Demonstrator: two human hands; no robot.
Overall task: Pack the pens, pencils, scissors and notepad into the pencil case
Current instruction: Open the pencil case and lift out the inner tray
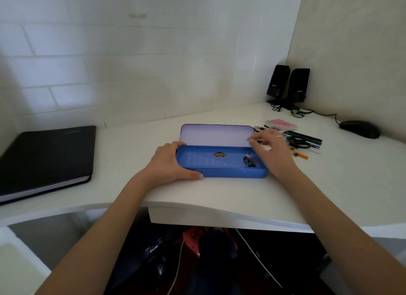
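On a white corner desk (pixel 219 191) against pale tiled walls, the open blue pencil case (pixel 222 163) lies centred. The left hand (pixel 170 162) grips its left end; the right hand (pixel 271 151) pinches what looks like a thin stick at the lid's right edge. Pens and scissors (pixel 299 143) lie just right.

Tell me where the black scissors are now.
In the head view, the black scissors lie on the white desk, right of the blue pencil case, among the pencils.
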